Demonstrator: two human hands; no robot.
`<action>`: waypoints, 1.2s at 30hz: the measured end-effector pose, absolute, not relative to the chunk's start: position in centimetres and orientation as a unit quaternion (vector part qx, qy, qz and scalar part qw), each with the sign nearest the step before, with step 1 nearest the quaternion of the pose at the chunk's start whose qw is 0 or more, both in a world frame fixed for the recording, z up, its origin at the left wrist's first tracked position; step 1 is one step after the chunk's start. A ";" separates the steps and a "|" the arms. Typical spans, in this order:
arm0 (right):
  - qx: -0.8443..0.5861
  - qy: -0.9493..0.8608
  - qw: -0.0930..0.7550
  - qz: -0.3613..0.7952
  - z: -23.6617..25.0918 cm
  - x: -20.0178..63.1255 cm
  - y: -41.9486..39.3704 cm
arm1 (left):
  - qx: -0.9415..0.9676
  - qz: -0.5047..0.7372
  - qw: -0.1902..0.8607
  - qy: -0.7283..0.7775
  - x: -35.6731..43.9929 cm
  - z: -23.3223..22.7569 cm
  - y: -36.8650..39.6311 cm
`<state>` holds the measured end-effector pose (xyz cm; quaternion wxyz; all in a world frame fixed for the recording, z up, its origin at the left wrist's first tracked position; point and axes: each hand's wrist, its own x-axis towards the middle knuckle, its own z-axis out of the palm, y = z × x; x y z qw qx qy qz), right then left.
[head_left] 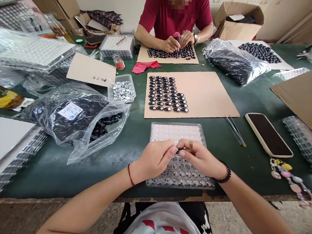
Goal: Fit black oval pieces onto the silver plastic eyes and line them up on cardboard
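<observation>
My left hand (155, 159) and my right hand (202, 160) meet over a clear plastic tray (176, 129). Between their fingertips they pinch a small, glossy black piece (178, 151), mostly covered by the fingers. A short brown stick end (191, 146) pokes up among my right fingers; its other end is hidden. The tray's near part has rows of round cups, while its far part looks white. Just beyond it, a cardboard sheet (206, 93) carries rows of shiny black oval pieces (164, 95) on its left half.
Tweezers (235, 131) and a phone (269, 134) lie at right. On the left are an open bag of black pieces (75, 114) and a tub of small silvery parts (133, 83). Across the table, a person in a red shirt (161, 23) works over another board of black pieces.
</observation>
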<state>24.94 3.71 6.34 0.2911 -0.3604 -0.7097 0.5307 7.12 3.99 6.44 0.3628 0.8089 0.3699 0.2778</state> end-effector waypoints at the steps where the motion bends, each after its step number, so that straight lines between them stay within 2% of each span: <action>1: -0.362 -0.716 0.297 0.519 6.3 24.8 3.6 | 0.807 0.283 0.369 0.365 7.2 6.4 3.9; 6: -0.372 -0.741 0.319 0.459 6.2 24.4 3.1 | 0.811 0.282 0.361 0.365 7.3 5.9 3.6; 15: -0.393 -0.751 0.318 0.425 5.9 24.2 2.7 | 0.842 0.237 0.281 0.394 7.5 5.6 3.5; 17: -0.380 -0.745 0.306 0.454 6.0 24.4 3.0 | 0.835 0.238 0.305 0.392 7.6 5.8 3.5; 23: -0.338 -0.682 0.291 0.579 6.3 24.9 3.8 | 0.733 0.285 0.460 0.412 7.7 6.4 3.7; 26: -0.333 -0.660 0.298 0.604 6.3 24.9 3.8 | 0.706 0.297 0.485 0.423 7.8 6.4 3.8; 32: -0.427 -0.650 0.387 0.496 5.7 24.4 2.8 | 0.701 0.311 0.473 0.434 7.7 6.0 3.6; 36: -0.417 -0.676 0.403 0.455 5.4 24.1 2.3 | 0.715 0.314 0.454 0.428 7.7 5.9 3.6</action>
